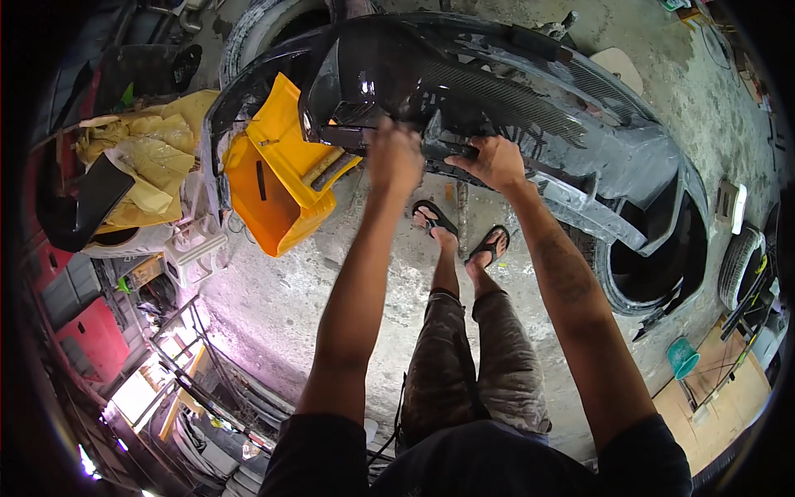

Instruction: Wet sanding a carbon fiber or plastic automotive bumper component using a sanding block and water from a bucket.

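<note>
A large dark car bumper (513, 91) with a mesh grille arcs across the top of the view, held up in front of me. My left hand (394, 156) is closed on its lower edge near a black bracket. My right hand (495, 159) grips the bumper's lower lip just to the right. Both my forearms reach up from the lower edge. Below the hands I see my own legs and sandalled feet (460, 232) on the concrete floor.
A yellow plastic bin (277, 178) sits tipped at the left of the bumper. Crumpled yellowish sheeting (153, 157) and dark panels lie further left. Tyres (741, 265) stand at the right and top. A metal frame (178, 348) and clutter fill the lower left.
</note>
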A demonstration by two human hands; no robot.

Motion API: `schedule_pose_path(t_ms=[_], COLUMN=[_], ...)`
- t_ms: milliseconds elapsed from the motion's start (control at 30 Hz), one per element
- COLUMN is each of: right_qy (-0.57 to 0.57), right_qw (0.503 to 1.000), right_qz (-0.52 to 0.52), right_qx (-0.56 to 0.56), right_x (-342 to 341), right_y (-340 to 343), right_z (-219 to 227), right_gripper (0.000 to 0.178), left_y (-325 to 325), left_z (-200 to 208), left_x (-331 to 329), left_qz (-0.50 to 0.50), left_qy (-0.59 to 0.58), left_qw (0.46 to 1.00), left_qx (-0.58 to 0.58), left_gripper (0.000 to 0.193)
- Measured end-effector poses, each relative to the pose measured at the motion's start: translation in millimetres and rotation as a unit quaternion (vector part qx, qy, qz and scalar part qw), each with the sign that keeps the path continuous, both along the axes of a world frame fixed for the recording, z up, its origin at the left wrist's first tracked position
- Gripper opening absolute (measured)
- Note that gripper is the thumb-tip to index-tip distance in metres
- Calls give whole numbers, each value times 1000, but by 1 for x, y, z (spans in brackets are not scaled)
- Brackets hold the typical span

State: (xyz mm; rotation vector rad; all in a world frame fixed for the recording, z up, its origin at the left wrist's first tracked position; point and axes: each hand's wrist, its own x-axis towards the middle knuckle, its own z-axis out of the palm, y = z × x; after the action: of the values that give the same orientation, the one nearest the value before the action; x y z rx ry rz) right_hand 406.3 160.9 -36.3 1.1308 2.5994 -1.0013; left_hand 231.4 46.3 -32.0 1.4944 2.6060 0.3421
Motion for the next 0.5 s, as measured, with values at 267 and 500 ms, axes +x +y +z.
schedule_pose_path(t_ms=[267, 500], right_qy=[-1, 17], right_qw=[1000, 999], right_qz=[-13, -34], right_qx=[10, 8], right_x=[-2, -8], right_y=[-2, -13], right_z=[-11, -6], right_gripper=[63, 63], left_y=[5, -1], left_z=[11, 19], left_x=[-25, -86], left_qz=[63, 39], left_qy=[-68, -93], left_qw=[996, 994], left_qx=[-13, -47], left_gripper=[28, 26])
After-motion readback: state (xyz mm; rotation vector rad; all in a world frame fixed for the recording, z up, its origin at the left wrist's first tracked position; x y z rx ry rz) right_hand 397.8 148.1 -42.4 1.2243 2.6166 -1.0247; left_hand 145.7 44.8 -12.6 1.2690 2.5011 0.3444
